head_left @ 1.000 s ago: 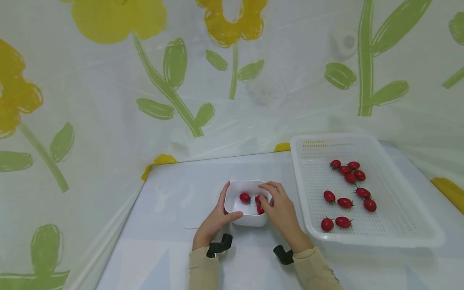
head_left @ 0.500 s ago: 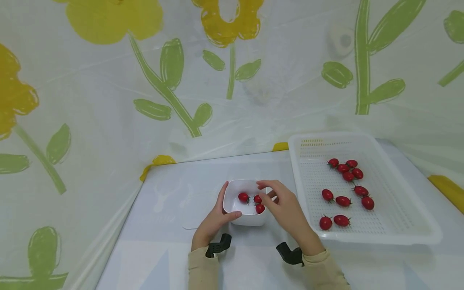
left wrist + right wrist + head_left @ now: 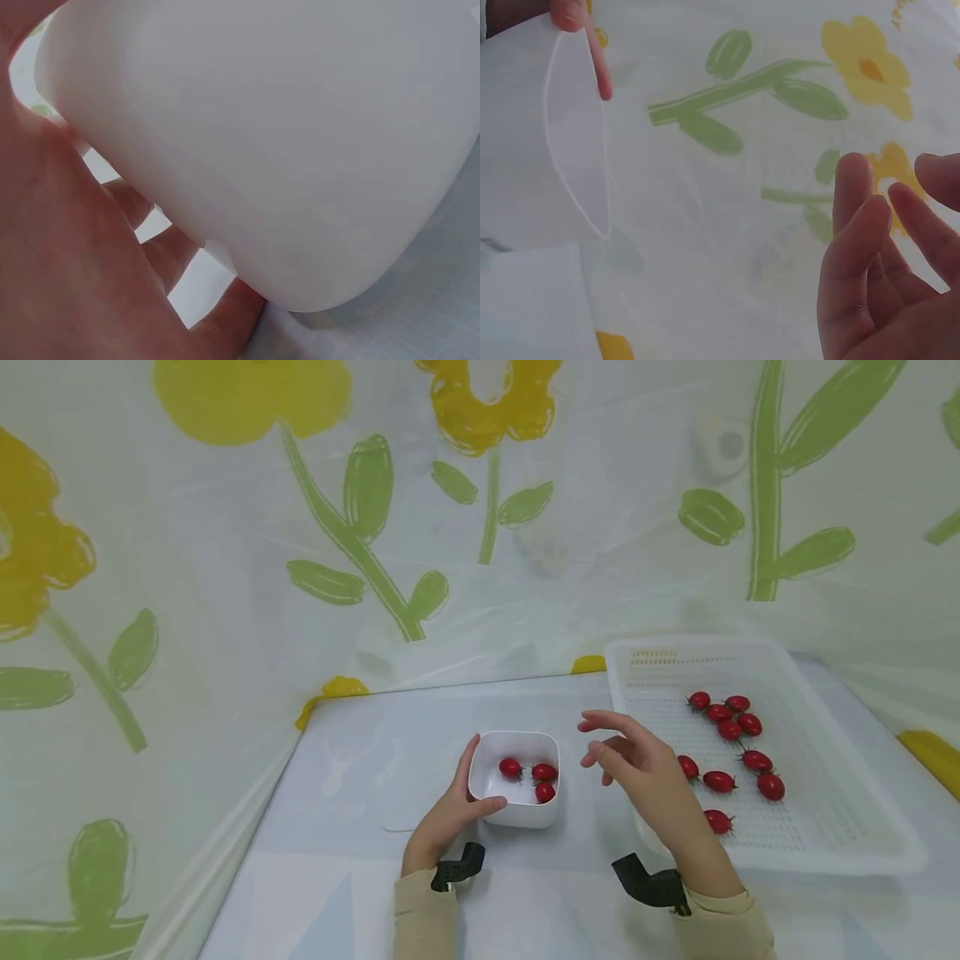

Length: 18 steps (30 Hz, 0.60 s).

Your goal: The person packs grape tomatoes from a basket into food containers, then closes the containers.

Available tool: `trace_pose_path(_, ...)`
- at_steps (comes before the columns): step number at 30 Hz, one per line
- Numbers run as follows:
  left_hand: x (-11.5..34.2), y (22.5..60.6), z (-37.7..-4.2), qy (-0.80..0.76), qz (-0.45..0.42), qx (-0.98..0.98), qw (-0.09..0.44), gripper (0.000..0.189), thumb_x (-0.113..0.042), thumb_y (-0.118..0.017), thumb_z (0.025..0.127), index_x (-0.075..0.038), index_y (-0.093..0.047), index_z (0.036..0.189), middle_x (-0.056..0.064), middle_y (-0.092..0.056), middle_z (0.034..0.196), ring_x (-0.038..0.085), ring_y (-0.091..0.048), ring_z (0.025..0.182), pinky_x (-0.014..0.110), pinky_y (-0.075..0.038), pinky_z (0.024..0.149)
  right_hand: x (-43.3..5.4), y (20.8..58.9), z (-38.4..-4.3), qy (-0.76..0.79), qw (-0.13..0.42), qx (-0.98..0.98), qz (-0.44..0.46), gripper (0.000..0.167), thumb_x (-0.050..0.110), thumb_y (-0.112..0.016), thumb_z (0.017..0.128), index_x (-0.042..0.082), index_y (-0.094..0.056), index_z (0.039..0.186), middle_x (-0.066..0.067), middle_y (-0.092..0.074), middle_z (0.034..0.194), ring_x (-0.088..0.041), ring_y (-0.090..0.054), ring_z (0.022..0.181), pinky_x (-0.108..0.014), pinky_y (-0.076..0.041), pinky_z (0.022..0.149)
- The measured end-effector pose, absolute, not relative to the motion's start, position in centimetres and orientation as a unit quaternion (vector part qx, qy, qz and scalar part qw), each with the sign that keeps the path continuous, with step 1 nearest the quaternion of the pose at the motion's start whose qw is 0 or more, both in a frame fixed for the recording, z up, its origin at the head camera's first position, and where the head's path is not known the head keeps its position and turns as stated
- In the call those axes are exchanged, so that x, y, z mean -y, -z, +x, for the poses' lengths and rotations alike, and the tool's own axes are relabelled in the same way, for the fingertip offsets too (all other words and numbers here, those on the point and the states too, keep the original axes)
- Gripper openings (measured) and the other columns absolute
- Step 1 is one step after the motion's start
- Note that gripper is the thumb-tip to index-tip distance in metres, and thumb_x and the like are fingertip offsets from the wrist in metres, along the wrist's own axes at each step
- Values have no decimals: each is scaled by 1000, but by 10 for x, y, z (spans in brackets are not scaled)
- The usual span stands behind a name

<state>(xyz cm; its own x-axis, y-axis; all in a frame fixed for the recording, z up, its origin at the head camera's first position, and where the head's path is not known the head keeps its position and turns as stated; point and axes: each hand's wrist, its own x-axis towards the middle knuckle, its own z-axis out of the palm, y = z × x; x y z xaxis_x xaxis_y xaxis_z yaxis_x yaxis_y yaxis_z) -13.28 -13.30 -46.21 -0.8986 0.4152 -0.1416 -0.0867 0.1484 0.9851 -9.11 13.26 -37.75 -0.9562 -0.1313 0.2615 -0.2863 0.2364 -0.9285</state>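
Note:
A white square bowl (image 3: 525,816) stands tilted slightly toward me on the table, holding 3 small red tomatoes (image 3: 545,772). My left hand (image 3: 447,814) grips it, thumb over the near rim and fingers around the left side. In the left wrist view the bowl's smooth wall (image 3: 285,150) fills most of the picture, the fingers reaching beneath and behind it. Between bowl and basket hovers my right hand (image 3: 654,772), fingers loosely bent and spread, nothing in them. It covers part of the white basket's left side and some of the tomatoes (image 3: 718,782) there.
The large white perforated basket (image 3: 817,860) lies on the right of the white table (image 3: 330,893), with several more tomatoes scattered inside. A hanging sheet (image 3: 225,527) printed with yellow flowers closes off the back. Black camera mounts (image 3: 652,885) sit on both wrists.
My right hand has let go of a tomato inside the bowl, lifted out and moved right to the basket's left edge. The left hand has kept its grip on the bowl.

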Motion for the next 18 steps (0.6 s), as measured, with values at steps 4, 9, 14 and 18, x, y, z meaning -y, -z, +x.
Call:
trace_pose_path(4,134,474,-137,-646,106,-732,190,88,-23,-67,79,-49,-6,137,-6,-12,144,25,-19,129,47,-29,98,-146,368,-92,-604,74,781,143,35,23,-51,91,24,-46,126,3,-53,114,-16,-58,81,-27,-48,63)
trace_pose_path(9,135,484,-140,-645,105,-736,178,86,-21,-66,80,-55,-8,133,-10,-16,142,22,-23,127,47,-30,97,-164,358,-97,-574,88,803,134,37,23,-50,92,22,-45,128,1,-53,115,-16,-58,78,-26,-46,63)
trace_pose_path(14,136,484,-140,-644,106,-736,178,86,-21,-66,80,-56,-8,133,-9,-15,143,22,-24,127,47,-28,98,-178,350,-105,-527,79,840,104,37,30,-50,91,29,-44,128,1,-58,107,-17,-55,73,-26,-43,60)
trace_pose_path(18,137,483,-140,-642,106,-736,186,87,-23,-67,79,-55,-7,133,-7,-13,144,22,-22,128,48,-27,99,-189,350,-114,-502,67,856,99,39,33,-49,91,28,-43,129,-2,-60,103,-20,-55,72,-28,-43,63)
